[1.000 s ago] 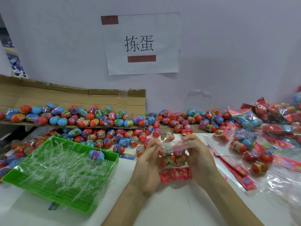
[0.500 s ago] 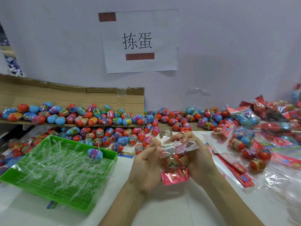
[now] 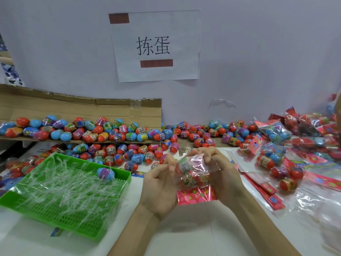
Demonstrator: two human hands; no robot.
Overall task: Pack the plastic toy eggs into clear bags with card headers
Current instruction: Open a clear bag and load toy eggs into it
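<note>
Between my hands I hold a clear bag (image 3: 195, 174) with a few red toy eggs inside and a pink card header (image 3: 195, 195) hanging at its lower end. My left hand (image 3: 159, 187) pinches the bag's upper left edge. My right hand (image 3: 224, 174) grips the bag from the right, its fingers curled over the top. Loose red, blue and purple toy eggs (image 3: 114, 143) lie in a long pile on the table behind.
A green mesh tray (image 3: 55, 215) with clear plastic strips and one blue egg (image 3: 106, 173) sits at the left. Packed bags (image 3: 273, 156) and pink headers (image 3: 265, 191) cover the right side. A cardboard flap (image 3: 73, 109) stands against the wall.
The bag has been turned and lifted slightly between my hands, and my right fingers have folded further over its top. The pink header hangs lower toward me.
</note>
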